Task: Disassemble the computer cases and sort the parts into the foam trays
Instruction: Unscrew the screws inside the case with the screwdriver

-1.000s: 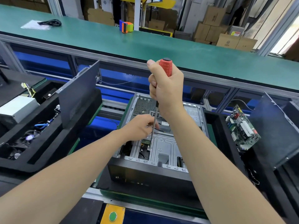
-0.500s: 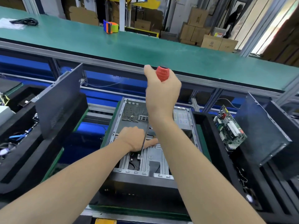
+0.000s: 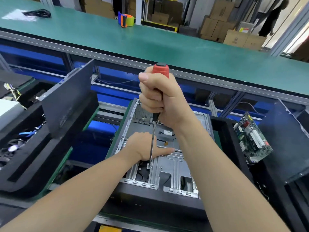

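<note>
An open grey computer case (image 3: 173, 174) lies flat in front of me, its metal drive bracket facing up. My right hand (image 3: 160, 99) grips the red handle of a long screwdriver (image 3: 153, 141) held upright, with its tip on a screw tab of the bracket. My left hand (image 3: 147, 147) rests on the bracket beside the shaft, thumb stretched out to the right along a metal bar. A black foam tray (image 3: 30, 166) on the left holds cables and a leaning dark side panel (image 3: 66, 104). A black foam tray (image 3: 222, 129) on the right holds a green motherboard (image 3: 252, 139) and another dark panel (image 3: 287, 141).
A green conveyor belt (image 3: 167, 44) runs across behind the work spot, carrying a tape dispenser (image 3: 126, 19) and a black cable. Cardboard boxes (image 3: 217, 25) are stacked beyond it, and a person stands at the far right. A yellow button plate (image 3: 109, 229) sits at the near edge.
The view has swung a little, so the case sits more to the right. Both hands stay in place on the screwdriver and the bracket; the screwdriver tip has settled on the screw tab.
</note>
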The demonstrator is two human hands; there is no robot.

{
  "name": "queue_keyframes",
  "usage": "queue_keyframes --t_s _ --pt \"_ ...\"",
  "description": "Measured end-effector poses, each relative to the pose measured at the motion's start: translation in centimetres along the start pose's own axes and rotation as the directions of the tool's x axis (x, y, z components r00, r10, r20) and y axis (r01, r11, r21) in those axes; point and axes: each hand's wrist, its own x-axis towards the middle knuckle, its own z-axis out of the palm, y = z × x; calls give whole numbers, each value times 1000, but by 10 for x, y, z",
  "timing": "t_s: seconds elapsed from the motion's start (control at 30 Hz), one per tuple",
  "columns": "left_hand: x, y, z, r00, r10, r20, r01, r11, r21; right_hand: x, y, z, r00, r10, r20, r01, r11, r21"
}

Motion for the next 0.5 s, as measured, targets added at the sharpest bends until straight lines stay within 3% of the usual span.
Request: queue_keyframes --t_s 0.07,0.13,0.2,0.27,0.4,0.5 --pt "-1 0 0 999 -8 -39 8 1000 1 6 2 -8 964 23 267 -74 980 183" --pt "-1 1 0 998 -22 -53 22 1000 -2 9 4 -16 869 -20 494 -179 919 352" --pt "0 2 0 998 -34 -53 34 999 -4 12 5 -21 800 -66 596 -247 870 428" --pt "0 3 0 998 -42 -52 42 999 1 11 3 -25 805 -84 588 -226 872 433" --pt "1 3 1 997 -81 -19 81 997 3 4 1 -23 892 -71 447 -102 931 350" --pt "0 6 -2 995 -95 -11 95 995 6 -9 -8 -18 980 -79 184 66 995 76"
